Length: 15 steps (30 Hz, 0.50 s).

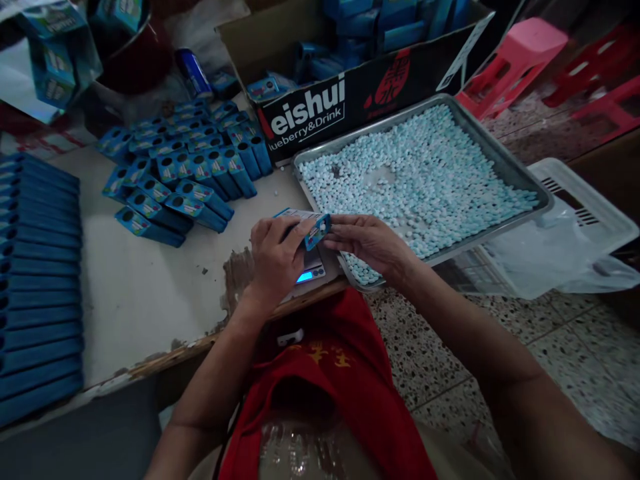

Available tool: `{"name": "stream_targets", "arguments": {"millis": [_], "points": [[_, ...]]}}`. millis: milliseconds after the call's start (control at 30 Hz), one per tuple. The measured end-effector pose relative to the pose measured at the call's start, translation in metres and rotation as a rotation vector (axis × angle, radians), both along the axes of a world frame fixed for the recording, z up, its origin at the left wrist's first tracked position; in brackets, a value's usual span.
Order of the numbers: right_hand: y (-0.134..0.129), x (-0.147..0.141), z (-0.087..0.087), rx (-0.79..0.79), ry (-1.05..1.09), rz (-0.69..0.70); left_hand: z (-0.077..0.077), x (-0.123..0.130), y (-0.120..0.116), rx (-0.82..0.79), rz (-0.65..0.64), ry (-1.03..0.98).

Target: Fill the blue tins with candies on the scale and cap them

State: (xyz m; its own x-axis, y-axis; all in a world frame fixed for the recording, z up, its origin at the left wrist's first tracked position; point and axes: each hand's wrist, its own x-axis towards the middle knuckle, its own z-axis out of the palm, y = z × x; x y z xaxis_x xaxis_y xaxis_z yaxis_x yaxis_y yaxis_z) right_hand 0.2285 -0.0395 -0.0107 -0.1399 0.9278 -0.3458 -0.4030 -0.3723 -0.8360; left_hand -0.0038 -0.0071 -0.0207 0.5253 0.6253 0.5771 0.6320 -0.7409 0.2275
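Note:
My left hand (280, 257) is wrapped round a small blue carton (317, 233), which lies tilted with its holed end facing right. A white tablet shows at that opening. My right hand (365, 243) is at the opening, its fingers pressed together; whatever they may hold is hidden. Under the carton sits a small digital scale (313, 273) with a lit blue display, partly covered by my left hand. Just right of my hands, a metal tray (500, 150) holds a spread layer of pale blue and white tablets (440, 180).
Similar blue cartons (200, 163) stand grouped on the worn table (150, 293); more form a long row (40, 287) at left. A black cardboard box (360, 100) holds further cartons behind. Right are a pink stool (530, 50), a white plastic crate (600, 200) and a clear bag (540, 257).

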Motion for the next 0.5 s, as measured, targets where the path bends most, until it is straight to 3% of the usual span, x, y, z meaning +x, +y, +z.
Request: {"name": "stream_targets", "arguments": {"millis": [100,267,400,500], "points": [[-0.001,-0.004,0.000,0.052,-0.106,-0.031,-0.001,-0.001,-0.001,-0.096,-0.006,-0.028],[-0.013,-0.016,0.005,0.301,-0.417,-0.239,0.006,-0.002,0.002,-0.100,-0.032,-0.159],[-0.016,-0.020,0.005,0.509,-0.751,-0.230,0.015,-0.005,0.004,-0.113,-0.026,-0.119],[-0.013,-0.019,0.002,0.582,-0.845,-0.238,0.018,-0.005,0.003,-0.118,-0.043,-0.115]]}}
